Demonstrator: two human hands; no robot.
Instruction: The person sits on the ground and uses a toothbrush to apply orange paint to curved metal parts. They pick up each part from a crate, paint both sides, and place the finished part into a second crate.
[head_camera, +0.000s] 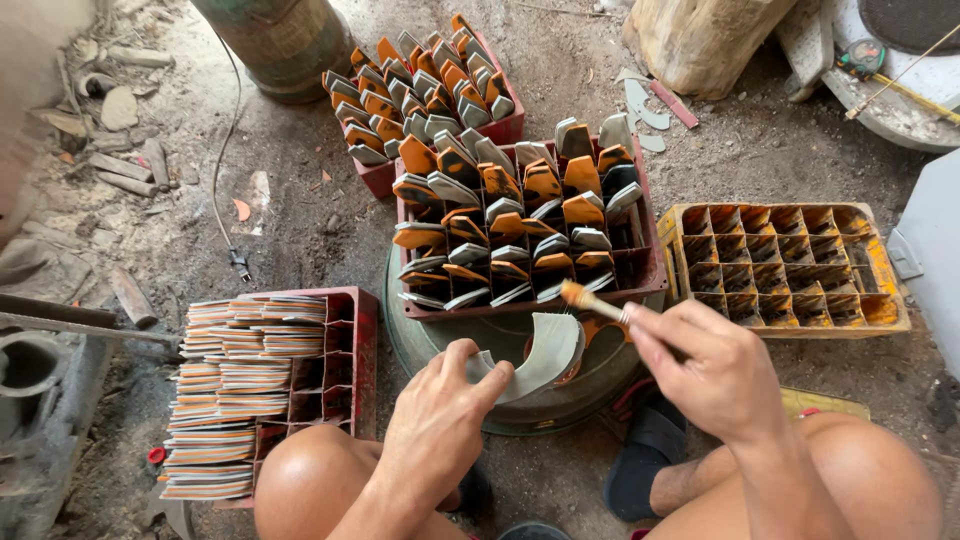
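Left hand (437, 420): fingers pinched on the near end of a curved grey piece (540, 355), held over a round drum top (600, 385).
Right hand (705, 370): closed around a small brush (592, 302), bristles pointing at the piece's upper edge.
Red crate, centre (650, 270): grey-and-orange curved pieces standing in compartments.
Red crate, far (510, 128): same pieces.
Red crate, left (355, 350): flat stacked pieces.
Yellow crate (885, 300): right, on dirt floor (300, 220).
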